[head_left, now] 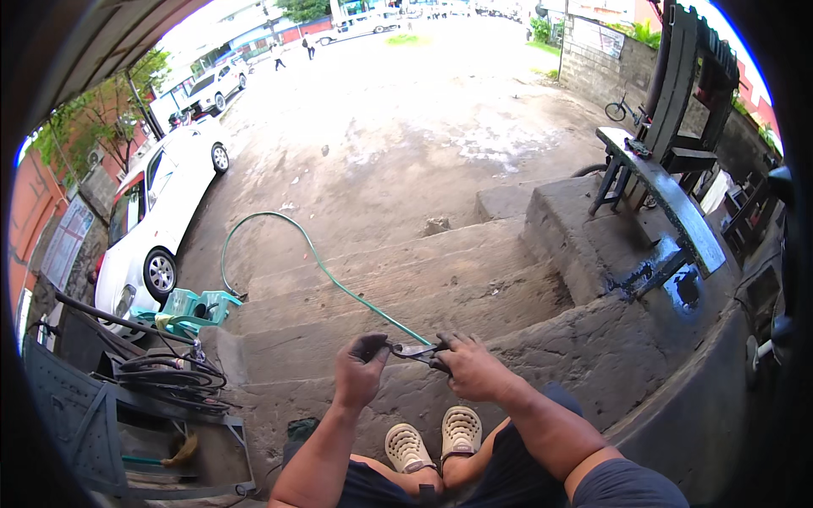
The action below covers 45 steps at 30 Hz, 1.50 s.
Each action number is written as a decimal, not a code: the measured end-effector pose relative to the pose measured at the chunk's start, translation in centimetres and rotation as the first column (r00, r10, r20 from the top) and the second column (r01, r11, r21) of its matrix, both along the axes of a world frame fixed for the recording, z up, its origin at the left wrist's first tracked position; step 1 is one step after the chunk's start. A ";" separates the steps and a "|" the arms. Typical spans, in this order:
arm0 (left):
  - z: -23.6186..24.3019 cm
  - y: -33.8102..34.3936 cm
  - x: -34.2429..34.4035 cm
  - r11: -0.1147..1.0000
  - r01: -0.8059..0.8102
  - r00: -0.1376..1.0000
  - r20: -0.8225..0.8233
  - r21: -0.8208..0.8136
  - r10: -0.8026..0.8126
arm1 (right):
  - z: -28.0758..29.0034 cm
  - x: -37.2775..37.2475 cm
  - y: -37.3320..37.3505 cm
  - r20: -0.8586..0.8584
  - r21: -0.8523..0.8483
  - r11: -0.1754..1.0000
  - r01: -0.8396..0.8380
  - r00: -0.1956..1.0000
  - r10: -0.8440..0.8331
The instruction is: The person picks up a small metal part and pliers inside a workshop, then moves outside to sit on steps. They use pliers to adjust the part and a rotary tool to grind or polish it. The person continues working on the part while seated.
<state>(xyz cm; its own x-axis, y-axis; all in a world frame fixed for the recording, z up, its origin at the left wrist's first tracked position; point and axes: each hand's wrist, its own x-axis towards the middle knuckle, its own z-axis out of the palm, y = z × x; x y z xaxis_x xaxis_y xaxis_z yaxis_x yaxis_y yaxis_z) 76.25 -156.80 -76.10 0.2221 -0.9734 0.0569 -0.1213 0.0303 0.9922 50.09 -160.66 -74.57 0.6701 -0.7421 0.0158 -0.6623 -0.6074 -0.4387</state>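
Observation:
My left hand [362,366] and my right hand [471,364] meet in front of my knees, over the concrete steps, their fingers dark with grime. A pliers-like metal tool [412,350] spans the gap between them, with a shiny flat middle part. My right hand is closed round its dark end. At the other end, the fingers of my left hand are pinched at the tool's tip, on something small and dark that I cannot make out. Just beyond, a thin green hose [330,275] curves over the steps, its near end passing behind the tool.
Concrete steps [406,284] descend ahead to a dirt yard. Left are coiled black hoses [174,377], a teal plastic crate [185,306] and a white car [157,199]. A metal bench [665,195] stands right. My feet wear beige clogs [461,430].

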 end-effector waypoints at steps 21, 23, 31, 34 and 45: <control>1.0 -0.9 -1.0 0.999 -0.035 0.999 0.005 0.020 0.035 | 2.1 0.4 -0.4 -0.026 0.150 0.982 0.116 0.993 -0.113; 1.2 -0.9 -1.1 0.998 -0.055 0.998 0.040 0.025 0.054 | 1.8 0.4 -0.5 -0.018 0.157 0.983 0.094 0.996 -0.092; 0.7 -1.1 -0.7 0.996 -0.089 0.983 -0.160 -0.009 0.087 | 0.2 -0.2 -0.9 -0.024 0.142 0.974 0.179 0.984 -0.178; 0.7 -1.0 -0.5 0.996 -0.040 0.973 -0.222 0.082 0.057 | 0.8 0.3 -1.5 0.127 0.270 0.930 0.251 0.948 -0.293; -0.1 0.7 -3.6 0.946 0.272 0.946 -0.232 0.179 -0.228 | 1.3 1.6 -1.1 0.449 0.391 0.912 0.123 0.840 -0.305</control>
